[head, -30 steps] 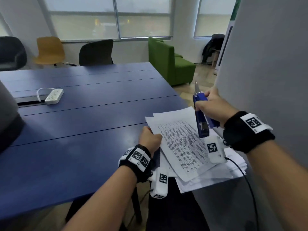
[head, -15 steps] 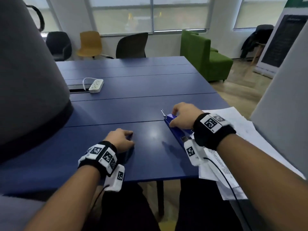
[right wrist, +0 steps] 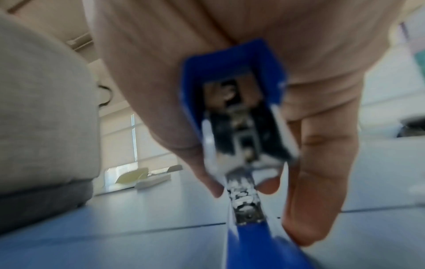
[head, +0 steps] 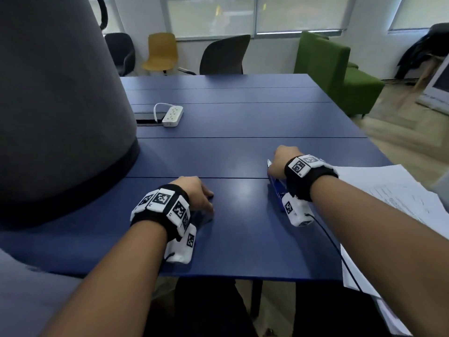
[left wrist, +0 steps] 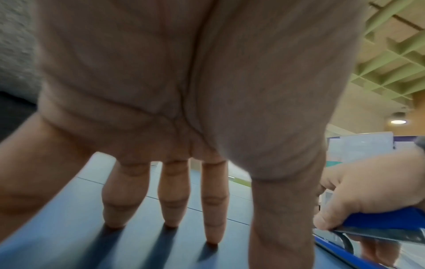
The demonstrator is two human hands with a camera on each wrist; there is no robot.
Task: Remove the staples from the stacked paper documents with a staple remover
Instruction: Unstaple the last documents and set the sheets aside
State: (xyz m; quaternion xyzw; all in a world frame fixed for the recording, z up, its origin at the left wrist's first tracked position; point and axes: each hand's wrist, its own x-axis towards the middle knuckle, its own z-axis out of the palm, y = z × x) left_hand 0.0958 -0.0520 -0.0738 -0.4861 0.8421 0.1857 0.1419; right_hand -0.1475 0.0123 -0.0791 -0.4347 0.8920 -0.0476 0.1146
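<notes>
My right hand (head: 280, 161) grips the blue staple remover (head: 276, 187) and holds it down on the blue table (head: 243, 152), its metal tip pointing away from me. In the right wrist view, thumb and fingers pinch the staple remover (right wrist: 232, 76) from both sides. The stack of printed paper documents (head: 398, 190) lies at the table's right edge, just right of that wrist. My left hand (head: 204, 203) holds nothing and rests on the bare table to the left. In the left wrist view its straight fingertips (left wrist: 212, 236) touch the tabletop, and the staple remover (left wrist: 386, 222) shows at the right.
A large grey rounded object (head: 60, 105) fills the table's left side. A white power strip (head: 172, 115) lies beside a cable slot further back. Chairs (head: 224, 57) and a green sofa (head: 340, 76) stand beyond the table. The table's near edge is under my forearms.
My right hand has brought the staple remover from above the papers down onto the table left of them. My left hand left the papers for the bare table. The view swung left.
</notes>
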